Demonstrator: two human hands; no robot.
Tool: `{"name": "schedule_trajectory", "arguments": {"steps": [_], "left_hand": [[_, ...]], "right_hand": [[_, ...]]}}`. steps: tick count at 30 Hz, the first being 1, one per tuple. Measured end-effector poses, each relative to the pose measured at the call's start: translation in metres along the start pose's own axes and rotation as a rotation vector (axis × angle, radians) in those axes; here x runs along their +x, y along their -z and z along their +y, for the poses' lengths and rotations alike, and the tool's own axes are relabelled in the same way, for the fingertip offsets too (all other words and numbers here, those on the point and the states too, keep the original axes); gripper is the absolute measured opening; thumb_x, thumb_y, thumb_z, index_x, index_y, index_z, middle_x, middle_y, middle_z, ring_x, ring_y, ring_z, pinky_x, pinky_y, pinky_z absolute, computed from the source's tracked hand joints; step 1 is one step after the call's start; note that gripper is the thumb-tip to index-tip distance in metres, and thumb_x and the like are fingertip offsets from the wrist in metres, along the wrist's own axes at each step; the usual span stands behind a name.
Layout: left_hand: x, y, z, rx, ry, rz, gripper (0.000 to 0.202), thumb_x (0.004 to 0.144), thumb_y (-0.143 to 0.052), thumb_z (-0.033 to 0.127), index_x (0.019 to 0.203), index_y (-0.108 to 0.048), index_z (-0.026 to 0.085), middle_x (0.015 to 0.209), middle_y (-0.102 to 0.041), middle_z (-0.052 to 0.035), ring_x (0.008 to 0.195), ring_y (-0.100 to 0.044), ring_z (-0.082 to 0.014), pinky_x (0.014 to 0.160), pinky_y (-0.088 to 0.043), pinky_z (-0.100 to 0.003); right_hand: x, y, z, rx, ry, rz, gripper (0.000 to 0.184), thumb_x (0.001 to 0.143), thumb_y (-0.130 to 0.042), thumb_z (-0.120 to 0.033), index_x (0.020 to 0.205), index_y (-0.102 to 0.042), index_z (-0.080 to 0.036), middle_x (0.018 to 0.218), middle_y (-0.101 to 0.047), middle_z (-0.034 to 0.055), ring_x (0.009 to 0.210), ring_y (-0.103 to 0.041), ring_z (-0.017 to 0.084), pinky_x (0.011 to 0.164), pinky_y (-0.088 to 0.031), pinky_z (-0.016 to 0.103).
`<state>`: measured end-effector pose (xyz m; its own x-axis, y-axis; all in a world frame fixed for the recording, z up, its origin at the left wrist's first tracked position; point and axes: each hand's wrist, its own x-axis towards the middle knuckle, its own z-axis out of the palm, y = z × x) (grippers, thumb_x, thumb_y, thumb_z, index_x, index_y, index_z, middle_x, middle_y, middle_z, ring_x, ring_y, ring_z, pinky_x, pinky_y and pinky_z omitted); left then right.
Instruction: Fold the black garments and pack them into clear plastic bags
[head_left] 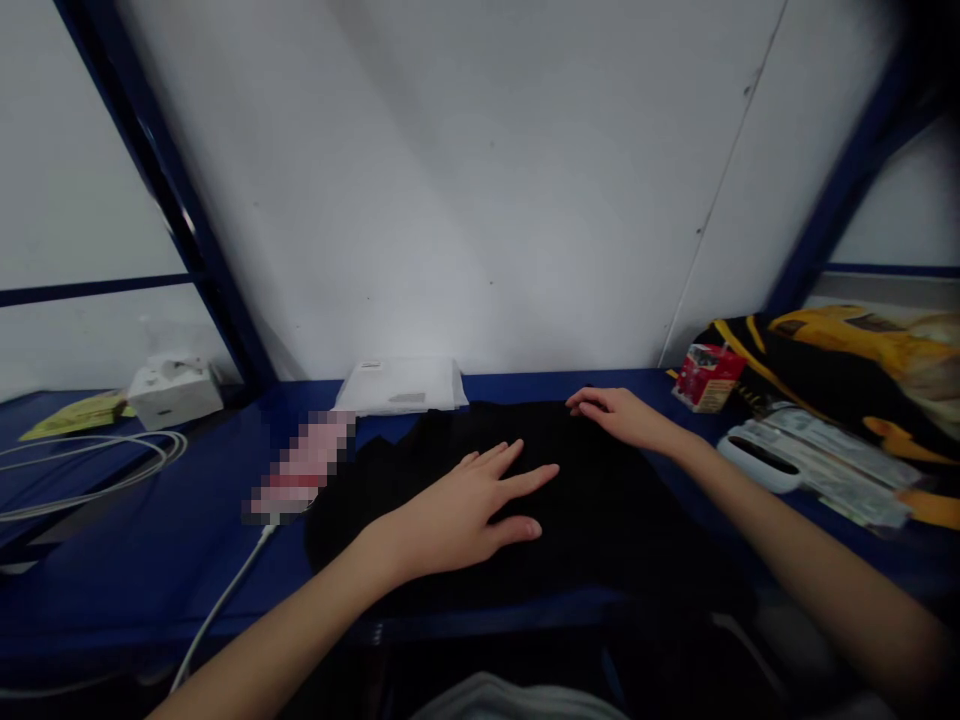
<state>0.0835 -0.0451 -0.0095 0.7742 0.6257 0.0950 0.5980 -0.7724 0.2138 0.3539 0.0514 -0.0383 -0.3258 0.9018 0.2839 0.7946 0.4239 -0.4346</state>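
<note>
A black garment (600, 510) lies spread on the blue table (150, 540) in front of me. My left hand (469, 505) rests flat on its middle, fingers stretched out and spread, holding nothing. My right hand (619, 412) lies on the garment's far right edge, palm down, with the fingers slightly curled against the cloth; I cannot make out a grip on it.
A white flat packet (401, 385) lies at the back by the wall. A white box (174, 390) and coiled white cables (90, 465) sit left. A red carton (709, 377), a white lint roller (757, 460) and a yellow-black bag (862, 360) are right. A pixelated object (300, 465) lies near the garment.
</note>
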Motion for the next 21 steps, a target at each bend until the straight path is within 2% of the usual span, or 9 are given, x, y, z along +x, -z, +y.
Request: {"name": "schedule_trajectory", "arguments": {"steps": [2, 5, 7, 9, 13, 17, 21], "left_hand": [[-0.004, 0.005, 0.003, -0.02, 0.058, 0.101, 0.051, 0.086, -0.038, 0.044, 0.134, -0.024, 0.035, 0.142, -0.025, -0.0034, 0.128, -0.027, -0.0227, 0.101, -0.028, -0.04], [-0.01, 0.01, 0.002, 0.019, 0.308, 0.285, 0.05, 0.088, -0.034, 0.043, 0.134, -0.027, 0.027, 0.136, -0.036, -0.0065, 0.122, -0.037, -0.0228, 0.096, -0.035, -0.037], [-0.012, 0.009, -0.003, 0.068, 0.501, 0.307, 0.05, 0.087, -0.032, 0.045, 0.131, -0.033, 0.021, 0.125, -0.048, -0.0105, 0.112, -0.047, -0.0259, 0.089, -0.041, -0.04], [-0.014, 0.005, -0.01, 0.08, 0.6, 0.239, 0.051, 0.087, -0.03, 0.046, 0.129, -0.037, 0.019, 0.114, -0.056, -0.0116, 0.102, -0.054, -0.0275, 0.082, -0.043, -0.041], [-0.011, -0.002, -0.02, 0.008, 0.558, 0.157, 0.048, 0.089, -0.022, 0.045, 0.131, -0.035, 0.025, 0.11, -0.056, -0.0103, 0.099, -0.056, -0.0264, 0.081, -0.043, -0.04], [-0.005, -0.007, -0.024, -0.096, 0.503, 0.177, 0.045, 0.087, -0.029, 0.044, 0.125, -0.044, 0.026, 0.112, -0.053, -0.0084, 0.095, -0.057, -0.0225, 0.082, -0.043, -0.036], [0.002, -0.006, -0.027, -0.171, 0.503, 0.244, 0.043, 0.08, -0.042, 0.028, 0.122, -0.048, 0.021, 0.114, -0.052, -0.0075, 0.097, -0.056, -0.0194, 0.083, -0.043, -0.03]], "right_hand": [[-0.001, -0.001, 0.001, -0.027, 0.009, -0.017, 0.025, 0.082, -0.039, -0.025, 0.094, -0.061, -0.022, 0.095, -0.065, 0.0031, 0.088, -0.059, 0.017, 0.082, -0.043, 0.032], [-0.001, -0.001, 0.0, -0.041, 0.012, -0.038, 0.025, 0.082, -0.039, -0.024, 0.094, -0.061, -0.022, 0.096, -0.065, 0.0027, 0.088, -0.059, 0.017, 0.082, -0.044, 0.032], [-0.001, 0.0, -0.001, -0.042, 0.007, -0.042, 0.025, 0.082, -0.039, -0.024, 0.094, -0.061, -0.022, 0.096, -0.065, 0.0024, 0.088, -0.059, 0.017, 0.082, -0.044, 0.031], [-0.001, 0.002, -0.001, -0.042, -0.005, -0.035, 0.025, 0.082, -0.039, -0.025, 0.093, -0.061, -0.022, 0.096, -0.065, 0.0025, 0.088, -0.059, 0.017, 0.082, -0.043, 0.031], [-0.001, 0.004, 0.001, -0.051, -0.023, -0.015, 0.025, 0.082, -0.038, -0.025, 0.094, -0.061, -0.022, 0.096, -0.065, 0.003, 0.088, -0.059, 0.017, 0.081, -0.044, 0.032], [-0.001, 0.005, 0.003, -0.056, -0.041, 0.005, 0.025, 0.082, -0.038, -0.024, 0.095, -0.06, -0.022, 0.095, -0.066, 0.0027, 0.088, -0.059, 0.017, 0.08, -0.044, 0.031], [-0.001, 0.006, 0.006, -0.076, -0.065, 0.015, 0.026, 0.082, -0.038, -0.023, 0.095, -0.06, -0.021, 0.094, -0.066, 0.003, 0.086, -0.059, 0.017, 0.079, -0.044, 0.03]]}}
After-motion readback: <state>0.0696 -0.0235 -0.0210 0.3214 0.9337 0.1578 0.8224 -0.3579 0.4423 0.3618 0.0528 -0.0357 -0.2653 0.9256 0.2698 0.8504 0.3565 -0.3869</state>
